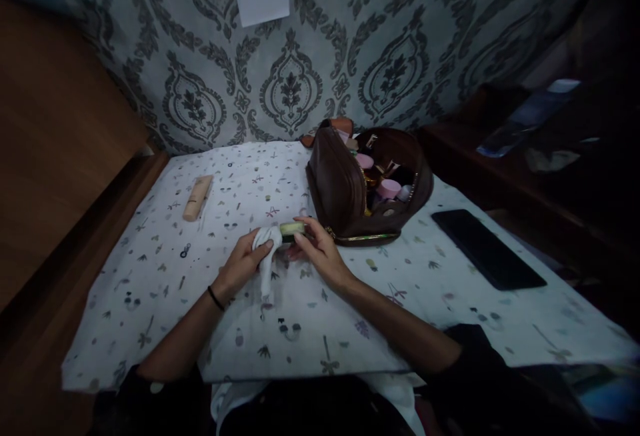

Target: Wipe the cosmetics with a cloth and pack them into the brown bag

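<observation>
Near the middle of the table, my left hand (246, 263) is closed on a white cloth (267, 264), whose end hangs down toward the tabletop. My right hand (320, 249) grips a small yellow-green container (293, 229) between thumb and fingers. The container's left end touches or meets the cloth; its label is too small to read. Just behind my right hand stands an open brown bag (337, 179) with pink-lidded jars (389, 188) and other small items inside.
A beige tube (198, 197) lies at the left on the patterned white tablecloth (165, 276). A black tablet or phone (487, 249) lies at the right. Wooden furniture (60, 129) borders the left side, and a patterned wall (290, 83) rises behind.
</observation>
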The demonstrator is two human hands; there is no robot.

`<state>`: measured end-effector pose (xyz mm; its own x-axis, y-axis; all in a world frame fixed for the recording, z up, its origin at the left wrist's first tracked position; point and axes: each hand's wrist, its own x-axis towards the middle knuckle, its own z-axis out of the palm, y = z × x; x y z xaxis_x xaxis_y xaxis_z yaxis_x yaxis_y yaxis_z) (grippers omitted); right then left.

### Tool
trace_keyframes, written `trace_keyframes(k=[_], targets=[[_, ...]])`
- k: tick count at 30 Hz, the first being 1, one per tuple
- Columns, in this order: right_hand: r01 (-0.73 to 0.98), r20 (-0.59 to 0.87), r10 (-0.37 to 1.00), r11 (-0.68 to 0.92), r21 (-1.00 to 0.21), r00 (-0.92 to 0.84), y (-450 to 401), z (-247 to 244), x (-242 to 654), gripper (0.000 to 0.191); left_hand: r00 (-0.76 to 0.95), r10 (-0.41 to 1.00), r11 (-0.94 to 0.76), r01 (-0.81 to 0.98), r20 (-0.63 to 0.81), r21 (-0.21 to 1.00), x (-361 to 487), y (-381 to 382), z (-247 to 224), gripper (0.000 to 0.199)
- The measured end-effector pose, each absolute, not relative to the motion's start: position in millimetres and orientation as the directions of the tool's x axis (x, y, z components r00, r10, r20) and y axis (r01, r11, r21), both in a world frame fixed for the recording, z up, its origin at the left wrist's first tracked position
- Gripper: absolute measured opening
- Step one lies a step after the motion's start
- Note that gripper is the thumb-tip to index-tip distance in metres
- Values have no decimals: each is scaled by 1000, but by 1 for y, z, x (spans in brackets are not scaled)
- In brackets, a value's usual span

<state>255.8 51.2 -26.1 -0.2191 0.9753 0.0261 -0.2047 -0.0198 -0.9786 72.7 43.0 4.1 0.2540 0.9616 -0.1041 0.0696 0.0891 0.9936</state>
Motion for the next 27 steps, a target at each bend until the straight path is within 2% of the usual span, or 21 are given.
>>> trace_keyframes(k=[3, 7, 10, 12, 17, 20, 24, 27], targets=[[-196, -12, 966, -65, -978, -258, 51, -26, 256, 45, 224, 974, -61, 184, 18, 981, 71, 43, 5, 34], [-199, -59, 971, -107, -974, -233, 49, -24, 255, 45, 281, 935, -311, 357, 216, 881, 70, 39, 9, 27], [-252, -85, 964, -150, -956, -252, 48, -21, 255, 53, 381, 870, -460, 397, 313, 794, 71, 35, 10, 28], [-318, -104, 948, -202, -926, -300, 48, -20, 256, 51, 414, 834, -526, 399, 365, 751, 72, 33, 10, 30], [-494, -157, 881, -389, -778, -446, 47, -18, 255, 40, 302, 876, -480, 476, 376, 737, 71, 36, 8, 28], [-567, -144, 880, -408, -715, -452, 46, -19, 252, 40, 242, 904, -428, 531, 353, 732, 71, 37, 6, 23], [-628, -159, 904, -394, -671, -397, 51, -22, 252, 43, 300, 889, -457, 569, 345, 683, 73, 34, 1, 22], [-652, -182, 924, -368, -663, -337, 55, -25, 254, 44, 393, 836, -547, 545, 383, 635, 76, 29, -3, 32]])
